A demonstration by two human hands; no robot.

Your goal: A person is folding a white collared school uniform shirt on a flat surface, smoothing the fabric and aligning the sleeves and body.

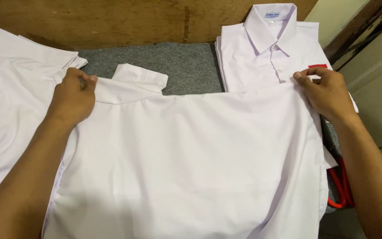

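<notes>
Two hands work one white shirt [186,159] that we spread across the bench's [177,62] middle. Our left hand [72,96] presses closed on its left shoulder beside loose shirts [9,88]; our right hand [326,92] pinches its right shoulder, over a folded shirt [266,53] at the far right corner.

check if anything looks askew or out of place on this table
Nothing is damaged or spilled. One oddity: the spread shirt overlaps the lower edge of the folded shirt, where the right hand pinches it. The left hand grips the opposite corner. A red cord hangs off the table's right side.
</notes>
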